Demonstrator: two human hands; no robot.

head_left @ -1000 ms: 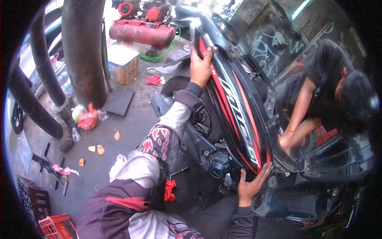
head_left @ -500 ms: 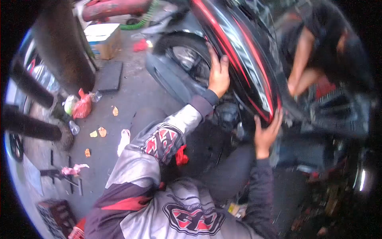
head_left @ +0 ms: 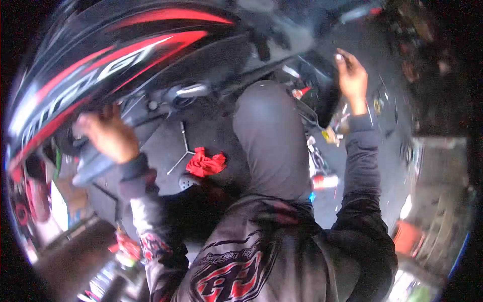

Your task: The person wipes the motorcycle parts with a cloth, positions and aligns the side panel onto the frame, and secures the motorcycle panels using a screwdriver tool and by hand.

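A motorcycle's black side panel [head_left: 100, 70] with red stripes and white lettering fills the upper left. My left hand [head_left: 108, 135], blurred by motion, is just below the panel's lower edge with thumb and fingers apart; whether it touches the panel, I cannot tell. Over on the right, my right hand [head_left: 354, 80] is raised away from the panel, its fingers curled towards the thumb. Anything between those fingertips is too small to make out. My bent knee [head_left: 266, 121] stands between the two hands.
A red cloth [head_left: 206, 162] and a three-armed wrench [head_left: 187, 151] lie on the dark floor beside my leg. Right of my knee are a red-capped tube [head_left: 301, 93] and a red-and-white container [head_left: 324, 181]. An orange object [head_left: 406, 237] is at the lower right.
My view has swung to the right, so the panel now appears at upper left. My right hand has left the panel's end and its fingers have curled. The co-worker is out of view.
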